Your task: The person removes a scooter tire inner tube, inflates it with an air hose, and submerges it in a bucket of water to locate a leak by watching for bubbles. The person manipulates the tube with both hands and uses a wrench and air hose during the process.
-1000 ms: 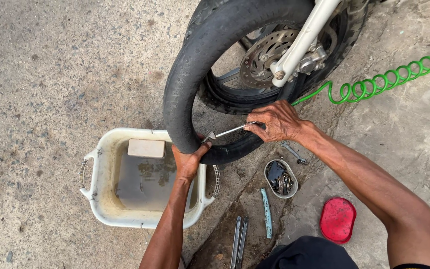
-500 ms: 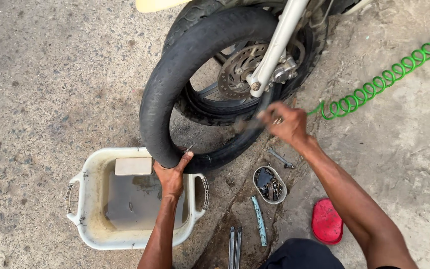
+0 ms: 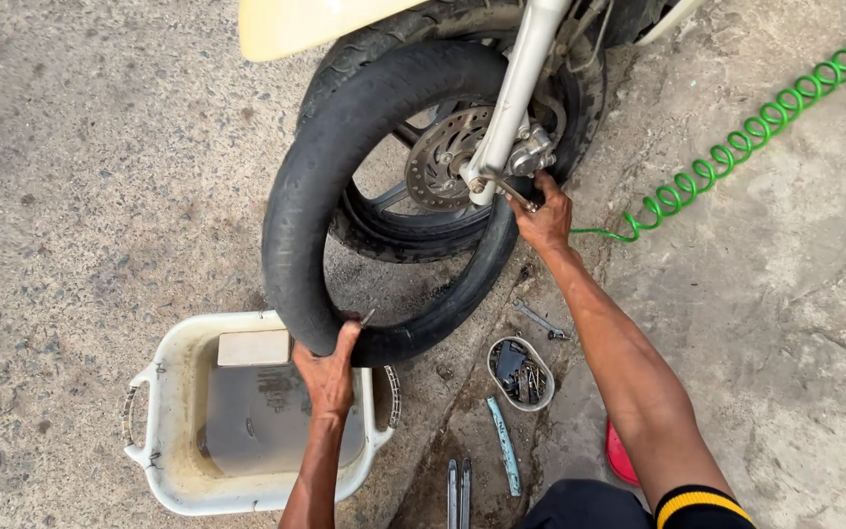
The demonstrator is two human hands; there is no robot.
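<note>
A black inner tube [image 3: 315, 186] loops out of a motorcycle front wheel [image 3: 462, 167] and hangs over a white plastic basin [image 3: 154, 446]. My left hand [image 3: 327, 367] grips the bottom of the tube just above the basin's rim. My right hand [image 3: 543, 211] reaches up by the fork leg [image 3: 516, 93] and brake disc [image 3: 440, 157], closed on a thin metal tool [image 3: 511, 188] beside the brake caliper. The basin holds murky water and a pale rectangular block [image 3: 254, 348].
A small tin of metal bits [image 3: 521, 372], a wrench [image 3: 539, 319], a light-blue tyre lever [image 3: 503, 446] and two dark levers [image 3: 457, 495] lie on the concrete near me. A green coiled air hose [image 3: 736, 147] runs right. A red lid [image 3: 619, 456] shows behind my forearm.
My right hand has risen from the tube's lower right to the fork and caliper. The view tilted up, showing more wheel and a cream mudguard. My left hand keeps its grip.
</note>
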